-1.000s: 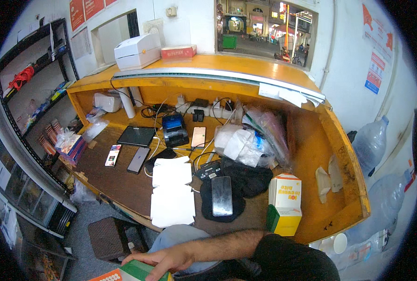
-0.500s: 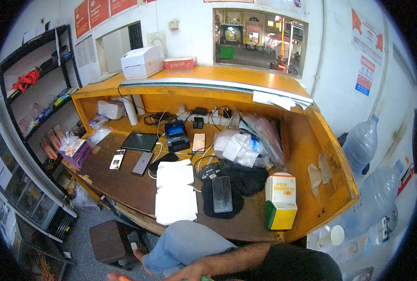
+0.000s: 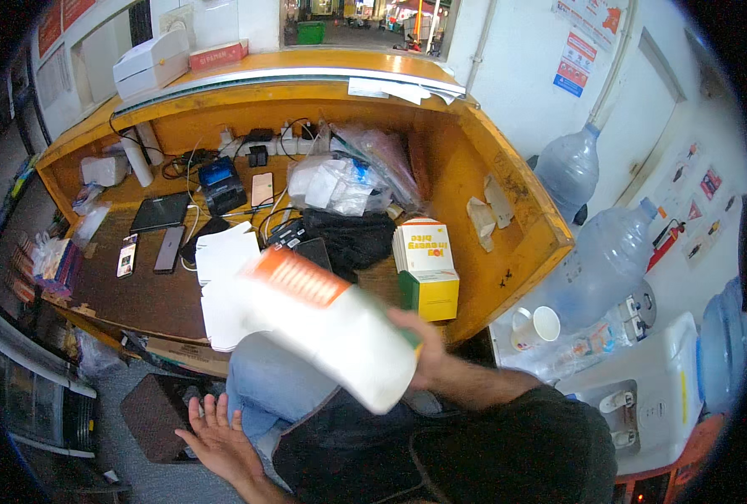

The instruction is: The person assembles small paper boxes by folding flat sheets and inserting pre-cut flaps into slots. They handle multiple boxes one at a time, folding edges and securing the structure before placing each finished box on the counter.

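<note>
My right hand (image 3: pixel 426 349) grips one end of a white cardboard carton (image 3: pixel 340 336), raised above my lap and smeared by motion. The carton has an orange printed patch and a green and yellow edge by my fingers. Low on the left, my left hand (image 3: pixel 222 441) is open beside my knee, fingers spread and nothing in it. Flat white card pieces (image 3: pixel 226 252) lie on the desk, partly covered by the raised carton. A stack of folded white, green and yellow cartons (image 3: pixel 428 265) stands on the desk to the right.
The brown desk (image 3: pixel 172 302) bears phones (image 3: pixel 127 255), a black tablet (image 3: pixel 160 212), a card terminal (image 3: pixel 222 185), cables and plastic bags (image 3: pixel 340 185). Large water bottles (image 3: pixel 600 260) and a paper cup (image 3: pixel 543 325) stand at right. A dark stool (image 3: pixel 159 420) sits at lower left.
My right hand has come up from my lap with the white carton. My left hand now shows open at lower left. The view has swung right and downward.
</note>
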Tool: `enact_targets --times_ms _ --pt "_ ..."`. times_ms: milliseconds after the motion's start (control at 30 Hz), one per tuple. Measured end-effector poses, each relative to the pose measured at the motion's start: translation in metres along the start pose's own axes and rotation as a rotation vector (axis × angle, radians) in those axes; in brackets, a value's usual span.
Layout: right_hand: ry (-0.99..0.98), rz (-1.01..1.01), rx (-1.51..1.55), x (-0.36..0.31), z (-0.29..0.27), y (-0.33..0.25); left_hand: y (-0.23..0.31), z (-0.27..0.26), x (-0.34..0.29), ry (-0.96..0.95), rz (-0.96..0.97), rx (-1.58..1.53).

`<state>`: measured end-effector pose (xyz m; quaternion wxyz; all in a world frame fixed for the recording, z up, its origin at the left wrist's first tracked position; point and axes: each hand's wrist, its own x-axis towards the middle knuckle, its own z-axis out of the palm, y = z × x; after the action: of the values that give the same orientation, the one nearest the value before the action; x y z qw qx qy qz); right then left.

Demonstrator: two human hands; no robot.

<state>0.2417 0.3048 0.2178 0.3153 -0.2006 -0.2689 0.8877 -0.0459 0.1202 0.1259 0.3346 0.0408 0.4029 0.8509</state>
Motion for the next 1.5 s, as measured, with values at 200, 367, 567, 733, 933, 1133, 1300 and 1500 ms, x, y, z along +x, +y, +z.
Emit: enact_targets --times_ms 200,367,567,733,933,1133,1300,1500 --pt "0.635 -1.060 -2.040 -0.024 -0.019 -0.063 -0.013 -0.003 -0.006 0.062 0.060 0.148" --pt "0.882 -0.503 -2.627 -0.007 -0.095 -0.031 -0.020 -0.009 -0.010 0.015 0.042 0.181" --pt "0.834 -0.162 -2.330 0.064 -0.128 -0.070 -0.015 -0.025 -0.014 0.044 0.081 0.231" --pt "0.832 0.314 -2.150 0.117 -0.142 -0.117 -0.018 -0.028 -0.015 0.046 0.059 0.215" --pt "0.600 0.668 -2.286 0.176 -0.167 -0.131 -0.012 -0.035 -0.017 0.042 0.026 0.211" --pt "0.423 0.570 -2.460 0.189 -0.255 -0.137 -0.016 -0.034 -0.013 0.049 0.057 0.190" --pt "0.658 0.530 -2.241 0.211 -0.222 -0.132 -0.015 -0.029 -0.016 0.069 0.112 0.144" --pt "0.816 0.419 -2.274 0.189 -0.239 -0.137 -0.025 -0.047 -0.025 0.084 0.063 0.194"
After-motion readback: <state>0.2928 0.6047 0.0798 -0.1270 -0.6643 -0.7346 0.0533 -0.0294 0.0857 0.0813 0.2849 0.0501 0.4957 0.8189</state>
